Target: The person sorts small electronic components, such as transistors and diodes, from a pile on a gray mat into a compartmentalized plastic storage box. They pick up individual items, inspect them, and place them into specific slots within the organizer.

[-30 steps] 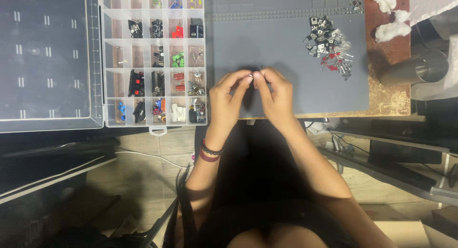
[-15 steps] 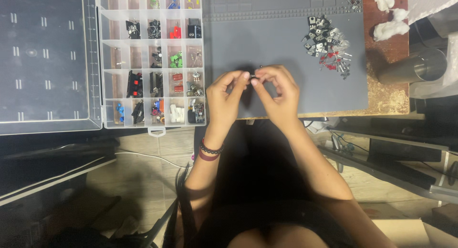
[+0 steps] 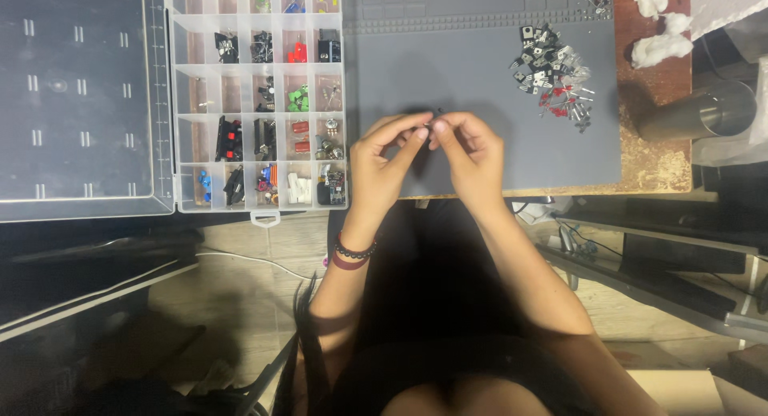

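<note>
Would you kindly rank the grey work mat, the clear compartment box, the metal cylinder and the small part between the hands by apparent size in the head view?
1. Grey work mat, largest.
2. Clear compartment box.
3. Metal cylinder.
4. Small dark part, pinched between the left hand and right hand, smallest; the hands partly hide it.

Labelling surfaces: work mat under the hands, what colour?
Plain slate grey work mat, clearest in the head view.
</note>
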